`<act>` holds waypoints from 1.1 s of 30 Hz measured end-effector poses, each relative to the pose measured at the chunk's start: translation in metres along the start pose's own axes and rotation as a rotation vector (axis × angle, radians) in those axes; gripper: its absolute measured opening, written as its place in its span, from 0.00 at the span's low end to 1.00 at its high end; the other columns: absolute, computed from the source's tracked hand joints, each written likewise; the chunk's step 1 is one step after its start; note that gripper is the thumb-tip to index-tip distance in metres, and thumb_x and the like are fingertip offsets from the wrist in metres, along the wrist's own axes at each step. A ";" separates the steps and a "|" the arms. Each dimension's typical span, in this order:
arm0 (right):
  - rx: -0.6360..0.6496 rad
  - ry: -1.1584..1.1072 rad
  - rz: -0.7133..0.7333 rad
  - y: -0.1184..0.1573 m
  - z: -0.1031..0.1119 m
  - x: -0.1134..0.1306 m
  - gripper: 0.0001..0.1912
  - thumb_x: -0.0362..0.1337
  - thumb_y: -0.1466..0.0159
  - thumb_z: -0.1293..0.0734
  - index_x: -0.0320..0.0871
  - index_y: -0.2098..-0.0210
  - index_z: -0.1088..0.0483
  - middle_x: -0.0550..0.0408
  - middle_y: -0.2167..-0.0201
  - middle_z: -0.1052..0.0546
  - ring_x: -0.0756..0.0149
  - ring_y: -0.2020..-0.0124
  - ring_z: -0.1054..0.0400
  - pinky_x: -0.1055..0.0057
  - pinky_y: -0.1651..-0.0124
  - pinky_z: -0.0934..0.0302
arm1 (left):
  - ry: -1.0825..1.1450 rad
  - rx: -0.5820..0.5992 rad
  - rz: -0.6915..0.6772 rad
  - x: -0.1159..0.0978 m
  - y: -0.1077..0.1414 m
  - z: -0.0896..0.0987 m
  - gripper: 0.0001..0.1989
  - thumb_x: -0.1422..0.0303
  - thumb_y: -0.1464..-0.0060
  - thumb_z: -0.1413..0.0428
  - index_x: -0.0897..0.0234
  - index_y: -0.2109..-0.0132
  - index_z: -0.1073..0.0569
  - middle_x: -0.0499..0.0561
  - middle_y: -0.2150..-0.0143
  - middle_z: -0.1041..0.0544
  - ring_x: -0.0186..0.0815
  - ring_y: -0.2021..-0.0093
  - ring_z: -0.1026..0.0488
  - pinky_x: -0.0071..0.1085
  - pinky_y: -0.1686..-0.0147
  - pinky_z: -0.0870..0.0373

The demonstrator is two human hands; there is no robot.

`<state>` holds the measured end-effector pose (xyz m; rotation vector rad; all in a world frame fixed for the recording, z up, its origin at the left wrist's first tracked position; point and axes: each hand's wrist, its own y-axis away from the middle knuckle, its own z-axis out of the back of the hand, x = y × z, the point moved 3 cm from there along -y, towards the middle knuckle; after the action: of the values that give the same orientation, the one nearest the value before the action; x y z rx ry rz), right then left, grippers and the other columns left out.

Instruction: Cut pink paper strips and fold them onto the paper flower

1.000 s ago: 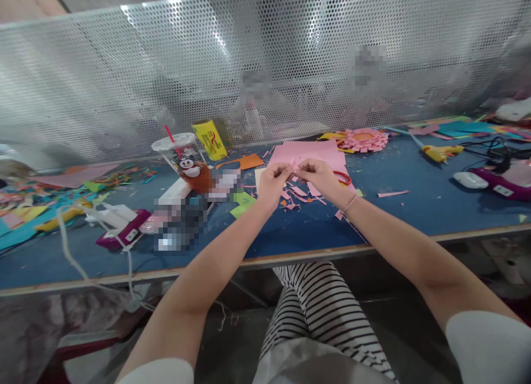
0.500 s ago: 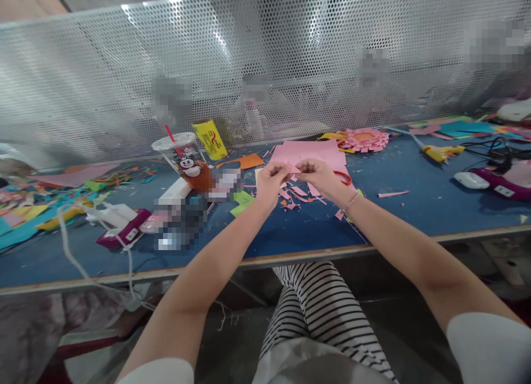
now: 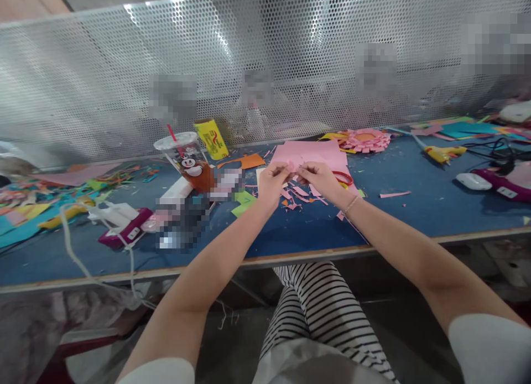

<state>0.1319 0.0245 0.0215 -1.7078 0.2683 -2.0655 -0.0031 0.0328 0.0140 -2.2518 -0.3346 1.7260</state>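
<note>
Between my fingertips, above the blue table (image 3: 307, 229), is a small piece of pink paper (image 3: 292, 166). My left hand (image 3: 272, 180) pinches it, thumb and fingers closed. My right hand (image 3: 317, 176) is also closed in a pinch at the paper's right side; its fingers partly hide the piece. Behind both hands lies a pink paper sheet (image 3: 313, 151). Scissors with a red handle (image 3: 345, 177) lie under my right wrist, mostly covered. Pink paper scraps (image 3: 296, 195) are scattered below my hands, and a green paper piece (image 3: 243, 204) lies by my left forearm.
A drink cup (image 3: 188, 165) with a red straw stands at left, near a yellow box (image 3: 212, 139). A pink fringed paper rosette (image 3: 367, 139) and a yellow glue gun (image 3: 443, 153) lie to the right. Purple power strips (image 3: 124, 232) with cables are there too. A perforated metal screen (image 3: 290, 57) rises behind.
My hands stay in nearly the same place. The pink piece between them looks more curled or bunched, and the right fingers have shifted slightly on it.
</note>
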 end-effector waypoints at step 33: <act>-0.115 0.292 0.246 0.002 0.011 0.008 0.08 0.38 0.44 0.36 0.41 0.68 0.27 0.52 0.71 0.24 0.67 0.69 0.31 0.69 0.64 0.38 | 0.016 0.053 0.148 -0.002 -0.002 0.002 0.17 0.71 0.70 0.35 0.66 0.68 0.31 0.45 0.75 0.27 0.27 0.74 0.30 0.25 0.71 0.33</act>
<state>0.1424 0.0207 0.0302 -1.3501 0.6654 -2.1402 -0.0053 0.0343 0.0162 -2.3025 -0.1201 1.7649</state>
